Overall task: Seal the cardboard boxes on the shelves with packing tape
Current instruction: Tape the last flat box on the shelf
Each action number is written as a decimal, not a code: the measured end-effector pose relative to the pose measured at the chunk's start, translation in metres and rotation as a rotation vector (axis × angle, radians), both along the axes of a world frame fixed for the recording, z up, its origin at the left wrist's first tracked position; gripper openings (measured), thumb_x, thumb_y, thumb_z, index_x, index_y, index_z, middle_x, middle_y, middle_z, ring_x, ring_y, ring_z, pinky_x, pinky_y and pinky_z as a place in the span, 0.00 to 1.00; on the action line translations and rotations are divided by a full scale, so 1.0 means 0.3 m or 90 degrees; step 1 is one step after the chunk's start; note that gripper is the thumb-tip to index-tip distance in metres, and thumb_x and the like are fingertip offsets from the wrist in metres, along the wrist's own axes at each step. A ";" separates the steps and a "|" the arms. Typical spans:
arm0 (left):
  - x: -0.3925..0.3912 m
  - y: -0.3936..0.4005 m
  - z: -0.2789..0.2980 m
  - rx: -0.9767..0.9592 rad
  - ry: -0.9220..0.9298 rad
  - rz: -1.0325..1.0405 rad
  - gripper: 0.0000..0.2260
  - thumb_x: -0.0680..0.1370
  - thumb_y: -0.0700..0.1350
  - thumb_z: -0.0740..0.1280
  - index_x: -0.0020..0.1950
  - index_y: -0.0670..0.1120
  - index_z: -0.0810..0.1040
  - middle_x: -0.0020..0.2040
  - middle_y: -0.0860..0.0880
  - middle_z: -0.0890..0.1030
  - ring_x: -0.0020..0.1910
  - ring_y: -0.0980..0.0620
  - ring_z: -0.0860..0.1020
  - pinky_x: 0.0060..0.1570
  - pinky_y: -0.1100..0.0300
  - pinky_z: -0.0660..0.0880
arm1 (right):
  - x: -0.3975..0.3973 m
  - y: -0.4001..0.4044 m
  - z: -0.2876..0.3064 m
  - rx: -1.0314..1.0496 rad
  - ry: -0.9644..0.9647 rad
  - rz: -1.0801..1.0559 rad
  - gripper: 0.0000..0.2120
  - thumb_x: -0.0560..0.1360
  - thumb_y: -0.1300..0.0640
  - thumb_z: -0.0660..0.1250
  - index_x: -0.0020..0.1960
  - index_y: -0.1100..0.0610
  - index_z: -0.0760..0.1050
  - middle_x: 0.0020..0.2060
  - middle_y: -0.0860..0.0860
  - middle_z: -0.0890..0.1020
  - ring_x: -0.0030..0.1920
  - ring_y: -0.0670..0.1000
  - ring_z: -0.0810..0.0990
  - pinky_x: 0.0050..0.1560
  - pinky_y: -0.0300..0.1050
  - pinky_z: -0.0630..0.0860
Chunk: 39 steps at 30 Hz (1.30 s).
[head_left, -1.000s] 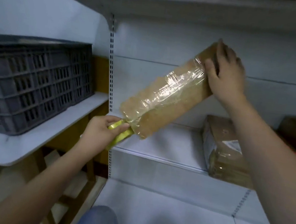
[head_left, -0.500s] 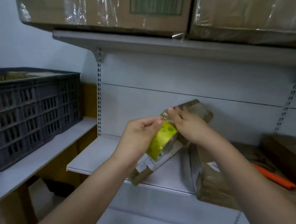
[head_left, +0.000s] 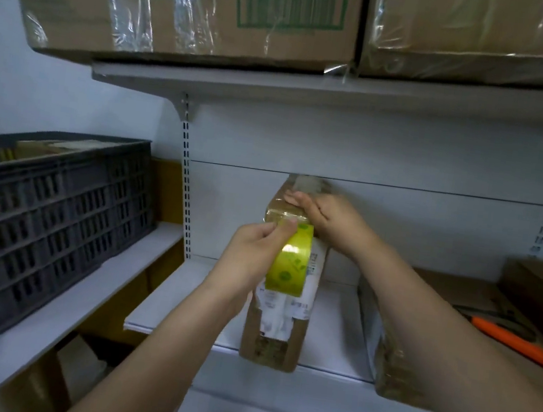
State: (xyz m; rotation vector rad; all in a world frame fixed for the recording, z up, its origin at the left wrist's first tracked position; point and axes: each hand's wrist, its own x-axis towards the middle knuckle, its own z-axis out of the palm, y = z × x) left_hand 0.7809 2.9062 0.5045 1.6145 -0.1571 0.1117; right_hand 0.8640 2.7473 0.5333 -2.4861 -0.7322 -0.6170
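A small cardboard box (head_left: 276, 327) stands on end at the front edge of the white shelf (head_left: 181, 301). The left hand (head_left: 252, 258) holds a yellow tape roll (head_left: 290, 263) against the front of the box, fingers curled round it. The right hand (head_left: 330, 222) grips the top of the box. Right of this box lies a flat cardboard parcel (head_left: 390, 370), with an orange cutter (head_left: 517, 345) on it. Left of the box sits a dark plastic crate (head_left: 43, 224). Above the box, two big cartons (head_left: 193, 5) with shiny tape rest on a higher shelf (head_left: 347, 91).
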 end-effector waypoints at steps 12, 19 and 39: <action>0.009 0.039 -0.080 -0.045 -0.025 0.087 0.24 0.67 0.68 0.65 0.43 0.47 0.77 0.40 0.47 0.75 0.38 0.48 0.72 0.39 0.53 0.67 | 0.093 0.083 0.016 -0.128 0.029 0.163 0.23 0.79 0.47 0.66 0.70 0.56 0.74 0.70 0.49 0.74 0.71 0.44 0.69 0.72 0.33 0.59; 0.021 0.000 -0.183 -0.050 0.096 0.159 0.09 0.79 0.49 0.68 0.51 0.43 0.77 0.44 0.46 0.83 0.36 0.52 0.83 0.33 0.62 0.78 | 0.075 0.085 0.006 -0.130 -0.016 0.163 0.22 0.80 0.49 0.65 0.70 0.59 0.73 0.70 0.52 0.74 0.72 0.47 0.69 0.74 0.41 0.62; 0.082 -0.291 -0.231 -0.107 0.035 0.145 0.13 0.64 0.54 0.66 0.44 0.54 0.84 0.40 0.43 0.86 0.41 0.39 0.85 0.45 0.36 0.82 | -0.312 -0.925 -0.510 -0.168 0.223 -0.604 0.23 0.78 0.57 0.61 0.72 0.47 0.68 0.61 0.58 0.79 0.60 0.60 0.77 0.60 0.53 0.73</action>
